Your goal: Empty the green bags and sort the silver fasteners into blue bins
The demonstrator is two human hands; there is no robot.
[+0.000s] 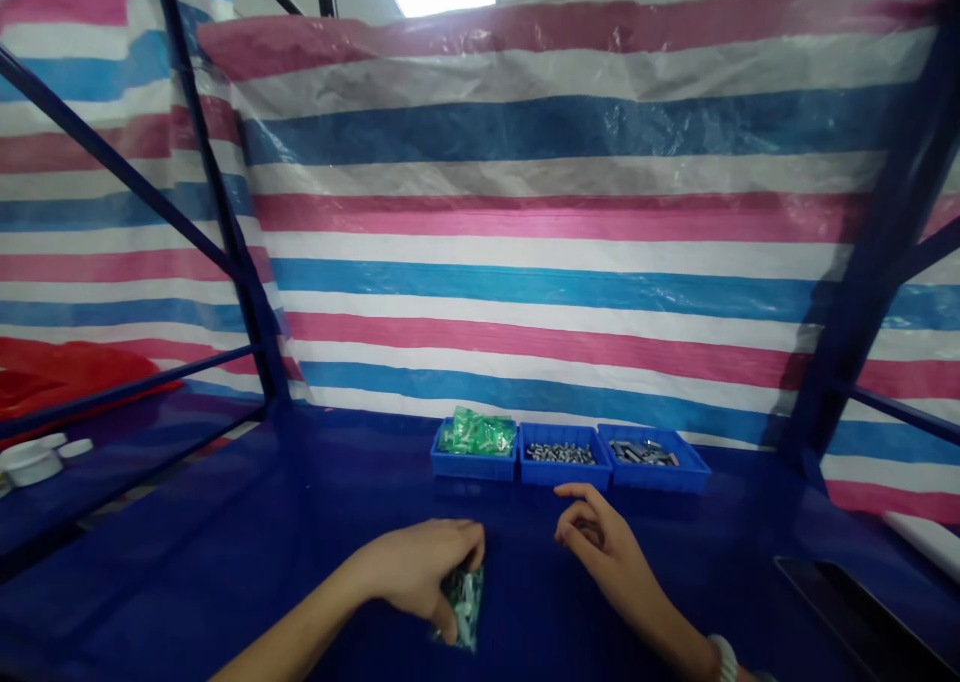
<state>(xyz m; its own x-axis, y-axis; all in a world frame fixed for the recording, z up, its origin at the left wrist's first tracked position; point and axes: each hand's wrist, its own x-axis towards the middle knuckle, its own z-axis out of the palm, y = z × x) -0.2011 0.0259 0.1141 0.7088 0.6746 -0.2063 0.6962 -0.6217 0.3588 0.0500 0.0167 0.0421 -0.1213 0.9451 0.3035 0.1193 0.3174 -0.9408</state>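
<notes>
- Left hand [412, 567] at about 6 o'clock from the row of bins, palm down above the blue tabletop [225, 532], fingers closed around a small green-and-clear plastic packet [465, 607].
- Packet low in the left hand's grip, partly hidden by the fingers; contents too blurred to tell.
- Right hand [600, 547] just to the 3 o'clock side of the left hand and well apart from it, fingers loosely curled, thumb and forefinger parted; no telling whether anything small sits inside the curl.
- White wristband [724, 657] around the right wrist, at about 5 o'clock.
- Three blue plastic parts bins side by side at 12 o'clock from the hands, all just beyond the right hand's fingertips:
  - first bin [457, 467] heaped with green packets [476, 434];
  - middle bin [562, 482] holding steel screws [559, 452];
  - last bin [656, 480] holding grey metal pieces [641, 452].
- Black flat slab [855, 622] on the tabletop at 4 o'clock.
- White plastic lids [30, 459] at 9 o'clock, near red plastic sheeting [60, 377].
- Striped tarpaulin [555, 222] hung behind blue steel rack posts [247, 292].
</notes>
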